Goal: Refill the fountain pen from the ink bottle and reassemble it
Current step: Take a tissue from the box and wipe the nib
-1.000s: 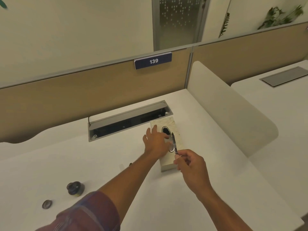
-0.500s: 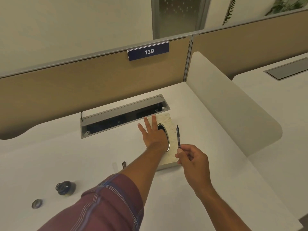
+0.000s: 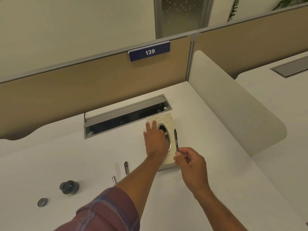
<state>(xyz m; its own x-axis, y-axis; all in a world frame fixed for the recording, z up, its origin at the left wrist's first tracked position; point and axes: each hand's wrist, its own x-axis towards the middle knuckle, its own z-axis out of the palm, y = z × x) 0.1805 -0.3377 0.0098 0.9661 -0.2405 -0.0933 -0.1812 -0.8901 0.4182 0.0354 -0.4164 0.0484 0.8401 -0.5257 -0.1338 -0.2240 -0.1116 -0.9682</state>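
Note:
My right hand pinches the lower end of a slim black pen part and holds it upright, tip pointing away, just right of the tissue box's oval opening. My left hand lies flat on the marbled tissue box, fingers spread, thumb side dipping into the opening; whether it pinches a tissue is hidden. The uncapped ink bottle stands at the near left of the desk, with its round cap lying further left. A dark pen barrel and a small silvery piece lie beside my left forearm.
An open grey cable tray is sunk into the white desk just behind the tissue box. A tan partition with a "139" sign closes the back. A white curved divider borders the right side.
My left hand has flattened out on the tissue box, fingers stretched forward. My right hand has shifted the pen part slightly right, off the opening.

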